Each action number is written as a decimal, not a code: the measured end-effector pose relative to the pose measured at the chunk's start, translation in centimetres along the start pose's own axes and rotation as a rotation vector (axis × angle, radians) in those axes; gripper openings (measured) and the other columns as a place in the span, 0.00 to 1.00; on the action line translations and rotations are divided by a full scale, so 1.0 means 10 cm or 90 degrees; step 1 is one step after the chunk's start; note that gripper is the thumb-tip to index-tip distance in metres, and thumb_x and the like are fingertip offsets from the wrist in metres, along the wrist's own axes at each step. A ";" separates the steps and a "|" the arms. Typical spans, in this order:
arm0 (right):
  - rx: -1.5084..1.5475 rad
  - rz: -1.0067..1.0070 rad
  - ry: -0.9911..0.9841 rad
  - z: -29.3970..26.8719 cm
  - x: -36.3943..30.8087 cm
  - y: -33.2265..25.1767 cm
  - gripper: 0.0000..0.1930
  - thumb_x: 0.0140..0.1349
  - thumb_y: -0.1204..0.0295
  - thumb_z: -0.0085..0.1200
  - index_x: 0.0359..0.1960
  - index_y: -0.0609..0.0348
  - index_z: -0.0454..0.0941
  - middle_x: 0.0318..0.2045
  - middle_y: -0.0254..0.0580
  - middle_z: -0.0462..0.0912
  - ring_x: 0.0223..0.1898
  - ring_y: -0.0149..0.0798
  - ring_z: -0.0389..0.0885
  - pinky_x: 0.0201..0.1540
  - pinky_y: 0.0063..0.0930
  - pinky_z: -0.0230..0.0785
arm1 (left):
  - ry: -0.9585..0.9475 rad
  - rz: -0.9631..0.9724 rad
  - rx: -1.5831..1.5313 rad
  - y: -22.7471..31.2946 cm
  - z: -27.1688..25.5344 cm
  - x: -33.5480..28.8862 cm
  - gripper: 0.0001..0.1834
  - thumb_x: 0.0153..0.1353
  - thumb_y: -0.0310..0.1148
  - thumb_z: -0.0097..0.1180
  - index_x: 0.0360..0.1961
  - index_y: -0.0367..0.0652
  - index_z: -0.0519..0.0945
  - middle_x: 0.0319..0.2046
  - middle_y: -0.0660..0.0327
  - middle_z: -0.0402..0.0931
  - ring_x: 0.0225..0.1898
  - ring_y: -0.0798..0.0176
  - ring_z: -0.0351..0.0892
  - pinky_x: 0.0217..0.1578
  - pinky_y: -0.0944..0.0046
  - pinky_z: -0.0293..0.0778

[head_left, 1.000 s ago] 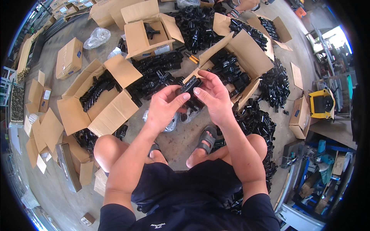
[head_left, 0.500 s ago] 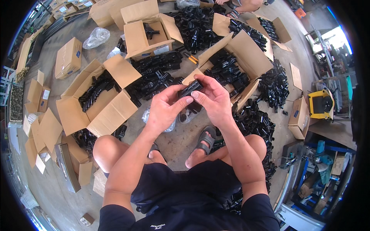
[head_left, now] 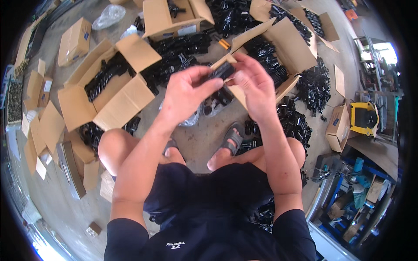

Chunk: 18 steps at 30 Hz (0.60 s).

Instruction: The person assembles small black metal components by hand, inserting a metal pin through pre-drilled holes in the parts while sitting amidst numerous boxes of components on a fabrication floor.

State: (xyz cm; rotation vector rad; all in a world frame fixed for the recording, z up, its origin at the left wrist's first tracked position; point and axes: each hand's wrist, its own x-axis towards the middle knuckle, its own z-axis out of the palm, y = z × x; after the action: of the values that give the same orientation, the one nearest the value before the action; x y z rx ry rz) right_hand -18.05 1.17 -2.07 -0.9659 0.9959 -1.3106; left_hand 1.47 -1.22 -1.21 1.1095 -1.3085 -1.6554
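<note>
Concrete floor (head_left: 198, 150) of a cluttered workshop, strewn with cartons and black fittings, spreads beneath the person's bent legs. Raised above it, in front of the body, is one short black fitting (head_left: 223, 71), tilted with its right end higher. The left hand (head_left: 185, 91) grips it between thumb and fingers. The right hand (head_left: 260, 89) is curled around the fitting's right end, thumb toward the body; it is blurred, and whether it grips the piece cannot be told.

Just below the hands, clear plastic bags (head_left: 190, 118) lie on the floor, partly hidden by the left wrist. Strapped grey sandals (head_left: 233, 138) are on the feet nearby. Beyond the right hand stands an open carton (head_left: 300, 48) partly filled with black fittings; an orange-handled tool (head_left: 224, 44) lies near its left side. To the left, another open carton (head_left: 124, 108) holds more fittings, some in a slanting row, and a loose heap (head_left: 178, 48) lies between the two. A further pile (head_left: 314, 89) spreads right of the right-hand carton. Farther out are a closed carton (head_left: 75, 41) at upper left and a yellow-framed piece of equipment (head_left: 364, 118) at far right.
</note>
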 end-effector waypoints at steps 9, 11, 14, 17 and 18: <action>-0.547 0.215 -0.043 -0.25 0.05 0.92 0.18 0.67 0.66 0.59 0.54 0.66 0.79 0.36 0.40 0.86 0.36 0.30 0.81 0.40 0.28 0.76 | 0.147 0.176 -0.214 0.39 -0.35 0.01 0.14 0.67 0.33 0.62 0.49 0.34 0.83 0.38 0.61 0.86 0.39 0.73 0.83 0.44 0.73 0.78; -0.633 0.205 -0.131 -0.04 -0.02 1.24 0.17 0.62 0.64 0.62 0.46 0.65 0.82 0.36 0.47 0.87 0.38 0.42 0.85 0.42 0.35 0.76 | 0.168 0.192 -0.218 0.40 -0.44 -0.02 0.15 0.66 0.31 0.63 0.49 0.32 0.83 0.39 0.59 0.86 0.39 0.72 0.83 0.43 0.73 0.78; -0.776 0.119 -0.247 0.13 -0.01 1.84 0.16 0.61 0.64 0.61 0.43 0.64 0.82 0.38 0.51 0.86 0.43 0.49 0.85 0.46 0.38 0.77 | 0.178 0.207 -0.237 0.47 -0.52 -0.05 0.16 0.63 0.27 0.66 0.50 0.29 0.82 0.38 0.58 0.86 0.38 0.73 0.83 0.41 0.73 0.78; -0.861 0.006 -0.280 0.43 0.05 2.38 0.13 0.61 0.66 0.58 0.42 0.61 0.82 0.41 0.50 0.85 0.48 0.49 0.83 0.49 0.40 0.77 | 0.243 0.213 -0.200 0.48 -0.63 -0.11 0.18 0.62 0.27 0.67 0.50 0.29 0.82 0.37 0.60 0.85 0.38 0.75 0.81 0.40 0.75 0.78; -0.884 -0.017 -0.277 0.51 0.04 2.54 0.12 0.61 0.68 0.57 0.42 0.61 0.82 0.43 0.50 0.85 0.49 0.49 0.83 0.50 0.40 0.77 | 0.248 0.211 -0.182 0.53 -0.68 -0.16 0.19 0.61 0.27 0.68 0.51 0.29 0.81 0.37 0.61 0.84 0.38 0.76 0.80 0.40 0.76 0.77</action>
State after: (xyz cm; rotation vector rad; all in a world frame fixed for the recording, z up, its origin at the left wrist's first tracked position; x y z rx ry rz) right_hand -5.59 1.54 -24.82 -2.1586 1.5080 -0.1990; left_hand 8.60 -3.12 3.58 0.9256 -0.9136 -1.2560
